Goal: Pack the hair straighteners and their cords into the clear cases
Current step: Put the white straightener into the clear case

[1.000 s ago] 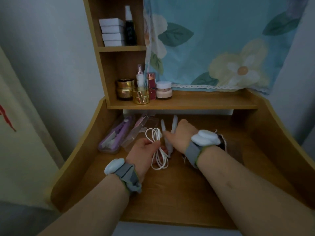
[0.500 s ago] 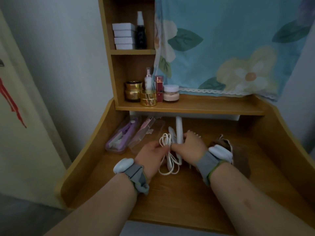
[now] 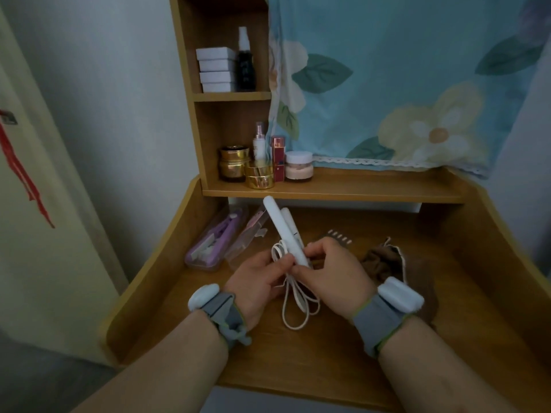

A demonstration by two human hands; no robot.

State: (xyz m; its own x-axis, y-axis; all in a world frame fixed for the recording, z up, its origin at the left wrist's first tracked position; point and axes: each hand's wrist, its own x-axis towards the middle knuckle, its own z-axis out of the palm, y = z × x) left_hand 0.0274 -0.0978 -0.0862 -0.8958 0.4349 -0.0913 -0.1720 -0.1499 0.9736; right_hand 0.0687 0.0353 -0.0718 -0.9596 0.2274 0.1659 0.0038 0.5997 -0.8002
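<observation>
A white hair straightener point(image 3: 283, 228) is lifted off the desk, tips pointing up and away. My right hand point(image 3: 334, 272) grips its lower end. My left hand point(image 3: 256, 281) pinches the coiled white cord point(image 3: 295, 305), whose loops hang between both hands above the desk. At the back left lies a clear case point(image 3: 208, 248) holding a purple straightener. Beside it, to its right, sits a second clear case point(image 3: 247, 236); what it holds is unclear.
The wooden desk point(image 3: 328, 359) has raised side walls. A brown cloth pouch point(image 3: 387, 263) lies right of my hands, a small comb point(image 3: 340, 236) behind them. Jars and bottles point(image 3: 262, 165) stand on the shelf above; a floral curtain point(image 3: 387, 84) hangs behind.
My right hand has picked the white straightener up from the desk and tilted it upward. My left hand has kept hold of the cord coil and come closer to the right.
</observation>
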